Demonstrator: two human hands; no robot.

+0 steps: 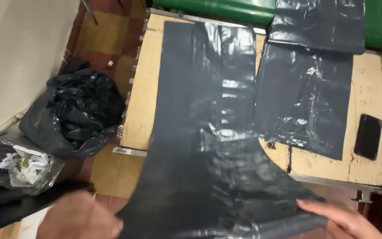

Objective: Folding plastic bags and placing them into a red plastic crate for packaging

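A long dark grey plastic sheet (204, 132) lies along a worn wooden table (368, 172) and hangs off its near edge toward me. My left hand (82, 219) grips the sheet's lower left corner at the bottom of the view. My right hand (343, 219) pinches the sheet's lower right corner, fingers pointing left. A second dark plastic sheet (303, 102) lies flat on the table to the right of the long one, and a third (319, 24) overlaps it at the far edge.
A black phone (368, 136) lies on the table's right side. Left of the table, on the tiled floor, sits an open black rubbish bag (74, 115) and a clear bag with crumpled paper (27, 168). A green container (226, 9) stands behind the table.
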